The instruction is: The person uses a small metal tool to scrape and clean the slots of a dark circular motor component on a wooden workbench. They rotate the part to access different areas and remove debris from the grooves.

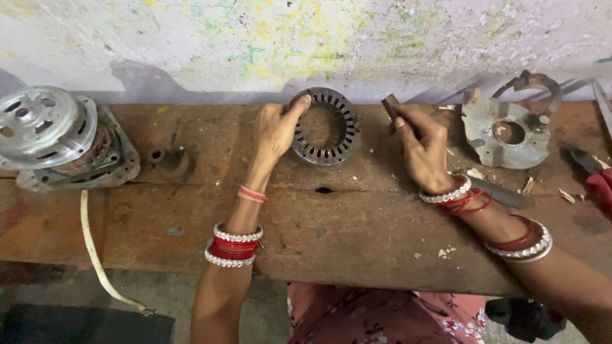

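A round slotted metal stator core (331, 141) stands tilted on the wooden bench (357, 223) near the wall. My left hand (275, 130) grips its left rim, thumb on the top edge. To the right of the ring, my right hand (424, 150) is closed around a short dark stick-like tool (390, 106), whose tip points up beside the ring without touching it. Both wrists carry red and white bangles.
An electric motor (60, 143) with a white cord (95, 255) sits at the bench's left end, a small rusty part (171, 162) beside it. A metal end plate (510, 130) lies at the right, red-handled pliers (596, 178) at the far right edge. Scraps litter the right side.
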